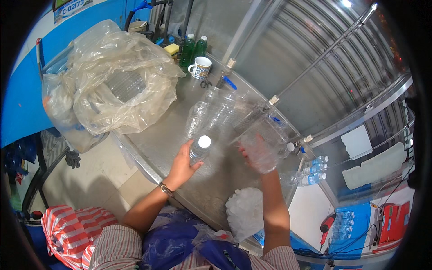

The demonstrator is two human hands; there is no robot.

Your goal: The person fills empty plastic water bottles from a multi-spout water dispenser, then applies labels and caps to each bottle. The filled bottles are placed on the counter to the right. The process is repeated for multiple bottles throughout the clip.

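My left hand (184, 162) is wrapped around an upright clear plastic bottle (198, 153) with a white cap. Motion blurs my right hand (261, 158), which grips a clear plastic bottle (266, 143); its fingers show through the plastic. A white cap (290, 146) is visible at the right of that blur. Between and beyond my hands, several clear bottles (216, 109) stand close together on the metal counter (162, 145). Near my right forearm lies a lumpy translucent white bag (244, 212); its contents are hard to make out.
Behind the bottles runs a row of filling taps with blue handles (229, 82). A large plastic bag of bottles (118, 77) fills the left side. Farther back are a patterned mug (201, 67), green bottles (187, 50) and a sponge (172, 49). Capped bottles (312, 173) and a red heat gun (326, 226) lie right.
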